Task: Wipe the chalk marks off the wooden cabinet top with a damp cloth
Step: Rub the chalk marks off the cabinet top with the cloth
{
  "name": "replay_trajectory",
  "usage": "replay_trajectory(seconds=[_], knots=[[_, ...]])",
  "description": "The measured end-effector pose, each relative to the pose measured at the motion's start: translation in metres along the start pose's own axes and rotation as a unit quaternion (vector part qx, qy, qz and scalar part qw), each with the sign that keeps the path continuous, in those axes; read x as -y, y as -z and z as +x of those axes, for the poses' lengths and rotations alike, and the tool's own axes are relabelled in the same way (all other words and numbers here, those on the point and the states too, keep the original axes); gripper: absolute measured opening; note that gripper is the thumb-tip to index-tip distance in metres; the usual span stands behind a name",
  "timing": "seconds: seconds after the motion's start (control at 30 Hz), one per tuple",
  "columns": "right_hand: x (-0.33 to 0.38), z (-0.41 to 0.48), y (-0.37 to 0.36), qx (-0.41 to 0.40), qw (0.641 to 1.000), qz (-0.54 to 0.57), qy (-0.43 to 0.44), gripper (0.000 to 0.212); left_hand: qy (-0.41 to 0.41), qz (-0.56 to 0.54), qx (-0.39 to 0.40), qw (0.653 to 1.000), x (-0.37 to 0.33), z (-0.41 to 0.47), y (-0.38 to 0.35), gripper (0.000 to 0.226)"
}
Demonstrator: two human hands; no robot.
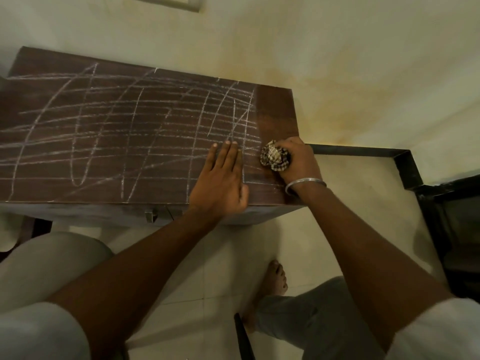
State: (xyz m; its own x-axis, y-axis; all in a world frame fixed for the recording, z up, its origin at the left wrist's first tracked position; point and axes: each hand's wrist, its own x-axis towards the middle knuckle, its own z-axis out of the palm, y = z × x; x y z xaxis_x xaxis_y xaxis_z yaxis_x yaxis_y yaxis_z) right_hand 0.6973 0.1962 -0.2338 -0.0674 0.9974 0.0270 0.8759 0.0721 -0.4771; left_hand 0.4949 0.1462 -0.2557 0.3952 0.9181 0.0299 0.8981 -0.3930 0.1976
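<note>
The right hand point(298, 159) is gripping a checked cloth point(275, 158), its fingers curled tightly round the wad so that only a crumpled lump is poking out on the thumb side. The cloth is sitting on the wooden cabinet top point(275, 113) near its right end, pressed down under the curled fingers. The left hand point(220, 183) is lying flat on the wood just beside it, fingers point(228, 154) straight and close together, holding nothing and apparently bracing.

Chalk marks point(130, 118) are running in long crossing scribbles from under and ahead of the left fingertips away to the left across most of the surface. Beyond the right knuckles, a strip of wood is showing clean and slightly darker, so the job is probably only beginning.

The cloth is looking soft, light and shapeless. It is likely giving under pressure and would bunch or slip out if held loosely, so a full fist around the wad, with a broad face left free underneath, seems the sensible hold. If it is damp, it should be dragging a little on the wood rather than gliding. The top itself is looking stiff, flat and heavy enough not to shift. A metal bangle point(305, 185) is sitting on the right wrist behind the gripping fingers and could scrape the near edge on low strokes.
</note>
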Motion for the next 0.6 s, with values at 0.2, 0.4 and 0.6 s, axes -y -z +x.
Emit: replay_trajectory(seconds=[0.2,0.4,0.6], knots=[[-0.006,-0.056,0.000,0.062,0.997,0.023,0.035,0.040,0.001,-0.003,0.000,1.000,0.000,-0.001,0.001,0.080],[0.002,-0.041,-0.002,0.016,1.000,0.009,0.007,0.037,-0.003,-0.001,0.000,1.000,-0.001,-0.002,-0.002,0.080],[0.007,-0.076,-0.009,0.039,0.999,0.004,0.033,0.037,-0.003,-0.001,0.001,1.000,0.000,0.000,-0.001,0.081]])
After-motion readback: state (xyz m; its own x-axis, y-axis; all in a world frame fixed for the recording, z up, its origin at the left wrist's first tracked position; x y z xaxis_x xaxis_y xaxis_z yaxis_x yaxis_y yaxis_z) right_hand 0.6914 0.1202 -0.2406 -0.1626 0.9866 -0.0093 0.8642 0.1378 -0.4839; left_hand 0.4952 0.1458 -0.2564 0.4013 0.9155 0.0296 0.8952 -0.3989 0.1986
